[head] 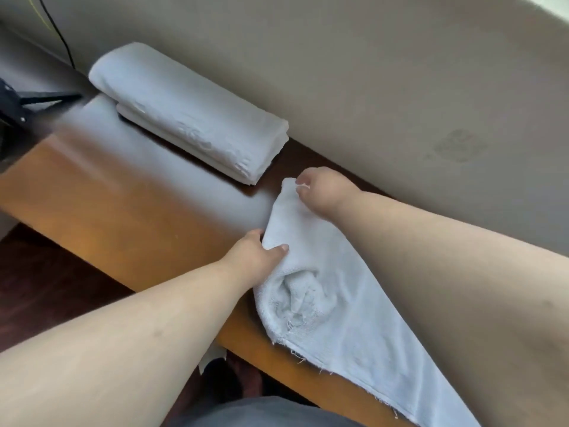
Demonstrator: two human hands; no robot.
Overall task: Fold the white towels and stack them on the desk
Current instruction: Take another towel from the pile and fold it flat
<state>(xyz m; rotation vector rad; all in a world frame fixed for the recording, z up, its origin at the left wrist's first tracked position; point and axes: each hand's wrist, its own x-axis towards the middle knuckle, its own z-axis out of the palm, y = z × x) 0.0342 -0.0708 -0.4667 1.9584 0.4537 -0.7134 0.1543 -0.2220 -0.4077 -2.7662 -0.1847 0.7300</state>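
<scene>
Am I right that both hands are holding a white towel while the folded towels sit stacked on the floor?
Not quite. The head view shows the folded towels stacked on the desk, by the wall. Both the left hand and right hand do hold the white towel.

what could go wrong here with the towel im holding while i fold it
1. The loose towel trails toward the desk's front edge; its frayed end may lie over it, so it might slide off once let go.
2. The left hand and right hand grip only the far end; the middle is bunched, so the fold may come out uneven.
3. The folded stack lies close ahead; a forward sweep could nudge it out of line.
</scene>
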